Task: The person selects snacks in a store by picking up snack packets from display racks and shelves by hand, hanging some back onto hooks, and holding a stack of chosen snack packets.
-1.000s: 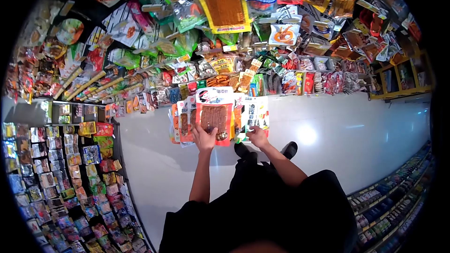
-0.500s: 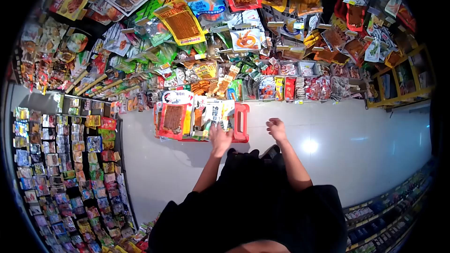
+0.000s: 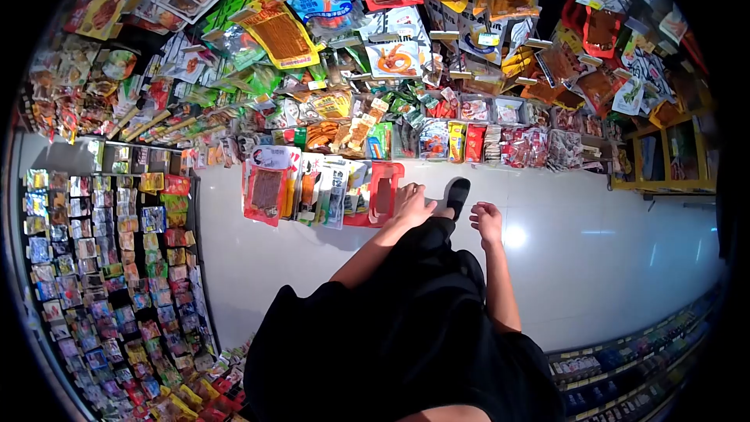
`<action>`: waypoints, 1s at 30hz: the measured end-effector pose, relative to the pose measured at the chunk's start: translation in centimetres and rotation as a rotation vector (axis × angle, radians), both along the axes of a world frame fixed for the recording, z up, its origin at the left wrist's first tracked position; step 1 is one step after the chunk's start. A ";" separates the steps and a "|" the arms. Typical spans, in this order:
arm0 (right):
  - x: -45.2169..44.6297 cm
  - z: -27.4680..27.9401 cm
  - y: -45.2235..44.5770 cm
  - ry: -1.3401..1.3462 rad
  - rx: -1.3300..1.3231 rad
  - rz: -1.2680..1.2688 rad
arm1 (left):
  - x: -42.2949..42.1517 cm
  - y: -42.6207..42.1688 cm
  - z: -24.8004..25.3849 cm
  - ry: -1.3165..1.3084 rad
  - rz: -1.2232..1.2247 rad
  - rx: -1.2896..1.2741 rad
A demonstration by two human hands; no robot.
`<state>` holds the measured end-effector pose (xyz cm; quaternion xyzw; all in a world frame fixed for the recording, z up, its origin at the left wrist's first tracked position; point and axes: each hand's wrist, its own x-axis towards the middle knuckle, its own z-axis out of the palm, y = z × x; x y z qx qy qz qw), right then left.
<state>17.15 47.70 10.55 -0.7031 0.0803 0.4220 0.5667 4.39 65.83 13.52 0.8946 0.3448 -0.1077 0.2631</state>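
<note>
My left hand [image 3: 412, 205] is just beside the right end of a red plastic basket [image 3: 397, 180], its fingers loosely bent with nothing visible in them. Whether it touches the rim I cannot tell. Upright in the basket stand several flat snack packs, among them a red-edged pack with brown contents [image 3: 266, 191] at the left and a white pack with dark lettering [image 3: 336, 191]. Further right, my right hand [image 3: 487, 223] hangs over the floor, fingers loosely curled and apart, holding nothing.
A shelf of hanging and boxed snack packs [image 3: 394, 55] spans the front. Another rack of small packets [image 3: 109, 266] stands at the left, more shelves [image 3: 625, 375] at the lower right. My black-shod foot [image 3: 458, 195] is on the pale tiled floor [image 3: 562, 266].
My left hand has moved right, from over the packs to the basket's right end. My right hand has moved slightly right. One foot has stepped forward, and the view has shifted.
</note>
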 end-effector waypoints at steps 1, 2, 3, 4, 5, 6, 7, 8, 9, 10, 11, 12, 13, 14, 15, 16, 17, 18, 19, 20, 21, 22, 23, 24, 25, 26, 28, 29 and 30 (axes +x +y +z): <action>1.3 -0.2 0.0 -0.009 -0.009 0.004 | 1.2 0.1 -1.0 -0.050 0.003 0.001; 2.7 -0.4 0.2 -0.013 0.003 0.003 | 2.3 0.4 -2.9 -0.085 0.019 -0.027; 4.1 -0.7 0.3 -0.015 0.011 0.001 | 3.5 0.5 -4.3 -0.120 0.035 -0.059; 5.9 -0.8 0.5 -0.028 0.020 -0.007 | 5.2 0.7 -5.4 -0.164 0.045 -0.090; 7.6 -1.1 0.6 -0.007 0.002 0.010 | 6.8 1.0 -5.4 -0.102 0.006 -0.068; 9.5 -0.7 0.7 -0.013 -0.007 0.038 | 8.8 1.6 -4.0 -0.020 -0.066 -0.094; 11.3 -0.3 0.7 -0.020 -0.003 0.036 | 10.4 1.7 -3.3 -0.057 -0.031 -0.128; 13.3 0.2 1.0 -0.032 0.008 0.030 | 12.1 1.8 -3.0 -0.097 0.000 -0.157; 15.6 1.0 1.6 -0.080 -0.032 0.042 | 13.9 2.2 -2.6 -0.097 -0.016 -0.171; 17.5 1.7 2.0 -0.120 -0.073 0.059 | 15.5 2.7 -2.2 -0.091 -0.026 -0.186; 19.5 2.4 2.4 -0.152 -0.071 0.037 | 17.0 3.0 -3.0 -0.147 -0.029 -0.192; 21.4 2.8 2.8 -0.176 -0.054 0.009 | 18.7 3.4 -3.0 -0.161 -0.052 -0.205; 23.4 3.3 3.0 -0.202 -0.041 0.004 | 20.4 3.7 -3.1 -0.147 -0.066 -0.222; 25.0 3.6 3.3 -0.227 -0.025 0.003 | 22.0 4.2 -2.9 -0.132 -0.076 -0.235; 26.4 4.5 3.7 -0.229 0.003 -0.036 | 23.8 4.6 0.0 -0.170 -0.074 -0.347; 27.9 5.3 4.3 -0.235 0.036 -0.076 | 25.5 4.9 0.2 -0.265 -0.066 -0.325; 29.5 5.9 4.7 -0.241 0.070 -0.116 | 27.3 5.0 -0.1 -0.362 -0.057 -0.301; 31.3 5.7 4.9 -0.274 0.111 -0.152 | 29.0 4.9 -0.4 -0.455 -0.047 -0.280; 33.2 5.4 5.1 -0.307 0.151 -0.187 | 30.8 5.0 -0.7 -0.548 -0.029 -0.337; 34.9 5.2 5.1 -0.336 0.191 -0.224 | 32.6 4.9 0.9 -0.560 -0.037 -0.253; 36.6 5.9 5.2 -0.388 0.188 -0.261 | 34.4 4.8 2.0 -0.616 -0.039 -0.273; 38.6 6.6 5.1 -0.395 0.229 -0.278 | 36.3 4.6 3.2 -0.675 -0.040 -0.291; 40.7 6.7 5.0 -0.436 0.282 -0.305 | 38.2 4.3 3.6 -0.733 -0.038 -0.277; 42.8 6.9 4.9 -0.477 0.336 -0.330 | 40.1 4.0 5.2 -0.756 -0.026 -0.346; 45.1 7.2 4.8 -0.574 0.268 -0.329 | 42.1 3.5 6.7 -0.765 -0.026 -0.369; 47.0 7.6 4.7 -0.655 0.263 -0.349 | 44.1 2.9 7.6 -0.773 -0.024 -0.394; 50.8 8.7 4.4 -0.818 0.255 -0.383 | 48.8 1.7 8.7 -0.829 -0.034 -0.385; 52.8 8.6 3.9 -0.730 0.279 -0.394 | 51.4 1.1 8.9 -0.842 0.007 -0.421; 54.2 8.9 3.3 -0.744 0.259 -0.373 | 53.9 0.5 8.5 -0.846 0.047 -0.460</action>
